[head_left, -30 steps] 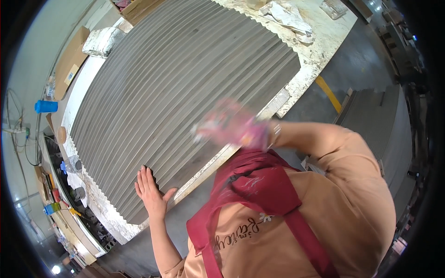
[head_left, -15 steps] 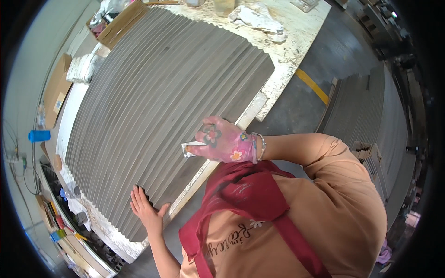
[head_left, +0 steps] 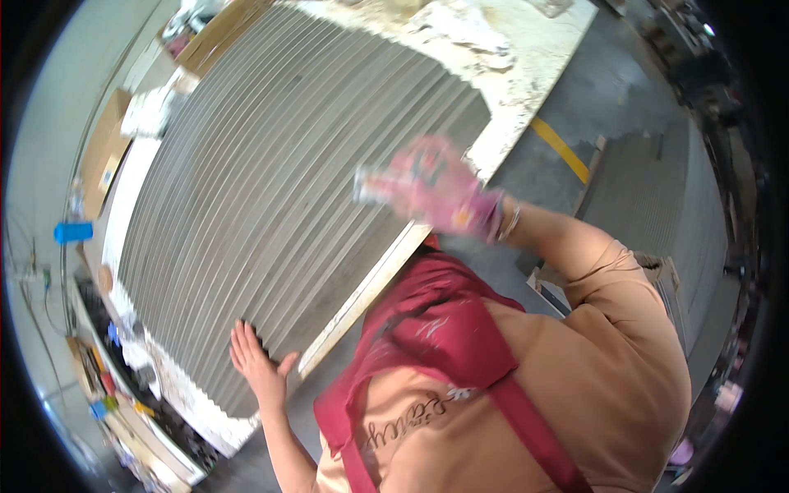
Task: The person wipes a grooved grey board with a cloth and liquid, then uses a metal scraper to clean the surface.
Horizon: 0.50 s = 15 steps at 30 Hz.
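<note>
While grey strips [head_left: 288, 164] are laid out centre-left, a white wad [head_left: 366, 186] is pinched mid-frame by the right hand [head_left: 444, 187] (kinda blurry)
Lower left, strips are touched by the left hand [head_left: 258, 361], fingers splayed.

Grey strips [head_left: 271, 189] (ends stepped) side by side, blurred white wad [head_left: 362, 186] over them

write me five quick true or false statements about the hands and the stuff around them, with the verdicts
1. The left hand lies over the grey strips. True.
2. The right hand is bare. False: it wears a pink flowered glove.
3. The right hand holds a whitish item. True.
4. The apron is green. False: it is dark red.
5. A yellow floor line lies left of the strips. False: it lies to their right.
</note>
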Each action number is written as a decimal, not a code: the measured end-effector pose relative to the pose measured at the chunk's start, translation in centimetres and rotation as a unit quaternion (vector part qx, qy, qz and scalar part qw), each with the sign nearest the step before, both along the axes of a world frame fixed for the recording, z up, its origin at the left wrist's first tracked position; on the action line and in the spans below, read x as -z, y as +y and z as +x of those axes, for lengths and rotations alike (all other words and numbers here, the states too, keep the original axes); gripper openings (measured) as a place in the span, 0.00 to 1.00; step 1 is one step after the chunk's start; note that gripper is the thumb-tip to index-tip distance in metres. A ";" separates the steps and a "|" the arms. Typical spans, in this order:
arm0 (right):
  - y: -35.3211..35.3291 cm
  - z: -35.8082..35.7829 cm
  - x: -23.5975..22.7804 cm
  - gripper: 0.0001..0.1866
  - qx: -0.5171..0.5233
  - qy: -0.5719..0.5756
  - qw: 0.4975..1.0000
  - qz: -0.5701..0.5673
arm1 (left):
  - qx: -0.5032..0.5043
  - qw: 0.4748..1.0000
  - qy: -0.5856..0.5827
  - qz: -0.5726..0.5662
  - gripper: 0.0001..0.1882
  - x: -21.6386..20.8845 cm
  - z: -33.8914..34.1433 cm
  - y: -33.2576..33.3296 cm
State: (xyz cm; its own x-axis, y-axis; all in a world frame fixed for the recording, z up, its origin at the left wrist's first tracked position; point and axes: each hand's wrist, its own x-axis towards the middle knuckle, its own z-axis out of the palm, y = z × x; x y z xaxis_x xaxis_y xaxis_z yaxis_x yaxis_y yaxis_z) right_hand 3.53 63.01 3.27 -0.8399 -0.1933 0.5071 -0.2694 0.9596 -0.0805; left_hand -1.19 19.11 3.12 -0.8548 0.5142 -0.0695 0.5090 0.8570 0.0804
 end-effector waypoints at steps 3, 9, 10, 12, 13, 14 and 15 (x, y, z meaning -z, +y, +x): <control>0.7 0.5 1.6 0.25 0.018 0.004 0.997 0.076 | 0.015 1.000 -0.011 -0.012 0.57 0.3 -0.8 0.1; 5.8 -1.8 -0.8 0.23 0.085 0.015 0.992 0.096 | 0.011 0.999 0.037 -0.006 0.57 0.6 -0.7 0.0; 1.7 -3.0 -0.8 0.18 0.086 -0.060 0.991 0.089 | 0.011 0.999 0.032 -0.008 0.58 0.6 -0.7 -0.1; -7.9 -3.6 -1.2 0.12 -0.072 0.002 0.995 0.072 | 0.003 0.999 0.034 -0.009 0.58 0.4 -0.2 -0.7; -11.2 -3.4 -0.5 0.14 -0.126 -0.041 0.989 0.070 | -0.001 0.999 0.040 0.006 0.59 0.6 -0.3 -0.5; -14.5 -3.3 0.0 0.16 -0.178 -0.089 0.978 0.063 | -0.005 0.999 0.046 0.021 0.59 0.5 -0.4 -0.1; -17.8 -3.3 0.9 0.19 -0.225 -0.142 0.962 0.053 | -0.023 0.998 0.065 0.000 0.62 0.5 -0.4 0.3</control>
